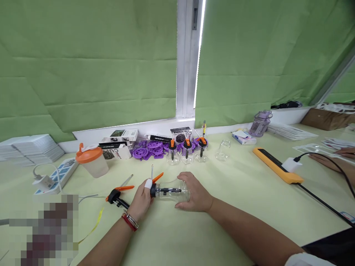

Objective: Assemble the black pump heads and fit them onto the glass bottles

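Note:
A small clear glass bottle (pixel 172 191) lies on its side on the pale yellow table (pixel 227 221). My right hand (pixel 195 194) is wrapped round its body. My left hand (pixel 142 201), with a white cot on one fingertip, pinches the black pump cap with an orange lever (pixel 154 187) at the bottle's neck. Both hands are closed on this piece. Just left of my left hand lies a loose black and orange pump top (pixel 118 195) with a metal tube.
Three capped glass bottles (pixel 186 150) and one uncapped bottle (pixel 222 150) stand at the back, beside purple plastic parts (pixel 148 149) and small boxes (pixel 119 142). An orange-lidded cup (pixel 92 160) and power strip (pixel 59 175) sit left. An orange bar (pixel 276 165) lies right; another person's hand (pixel 332 159) rests far right.

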Available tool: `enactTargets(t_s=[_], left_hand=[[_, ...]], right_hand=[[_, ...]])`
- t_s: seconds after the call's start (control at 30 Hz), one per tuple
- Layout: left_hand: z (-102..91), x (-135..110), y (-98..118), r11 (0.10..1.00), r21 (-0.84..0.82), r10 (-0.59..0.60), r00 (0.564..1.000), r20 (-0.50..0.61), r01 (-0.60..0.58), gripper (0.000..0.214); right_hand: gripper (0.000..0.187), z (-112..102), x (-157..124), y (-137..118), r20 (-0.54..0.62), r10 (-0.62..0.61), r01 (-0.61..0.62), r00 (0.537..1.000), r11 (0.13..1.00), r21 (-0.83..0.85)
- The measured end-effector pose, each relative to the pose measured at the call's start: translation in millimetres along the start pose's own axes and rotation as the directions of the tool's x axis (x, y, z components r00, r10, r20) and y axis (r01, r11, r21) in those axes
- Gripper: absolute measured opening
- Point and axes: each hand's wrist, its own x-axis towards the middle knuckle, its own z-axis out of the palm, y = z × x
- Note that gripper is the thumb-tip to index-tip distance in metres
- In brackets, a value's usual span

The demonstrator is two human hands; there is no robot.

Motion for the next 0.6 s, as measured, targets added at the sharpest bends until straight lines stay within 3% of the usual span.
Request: enactTargets(t_s=[0.17,0.27,0.33,0.47,0.6], left_hand=[[3.0,-0.5,-1.7,0.999,0.026,0.033,0.999,0.019,-0.034,0.041],[3.8,0.0,-3.3,1.0,0.009,0.02,1.0,0.006,-0.02,0.039],[3.7,0.5,-4.4,1.0,0.003,-0.005,1.0,-0.003,0.005,0.039],[2.5,1.0,-5.9,0.999,-0.011,-0.045,0.999,-0.002,0.045,0.042],[3.0,-0.1,-5.4,0.998,-0.03,-0.051,0.998,-0.03,0.05,0.044]], right_hand=[[0.077,-1.1,-4.7,0.7,0.141,0.247,-0.276,0.959,0.93,0.244],[0.068,-1.5,-3.7,-0.4,0.256,0.34,-0.419,0.905,0.815,0.4],[0.076,-2.5,-2.3,-0.7,0.342,0.373,-0.502,0.863,0.715,0.487],[0.102,-4.6,0.3,0.7,0.441,0.334,-0.548,0.833,0.606,0.577],[0.082,-3.1,2.3,1.3,0.389,0.333,-0.512,0.859,0.517,0.686]])
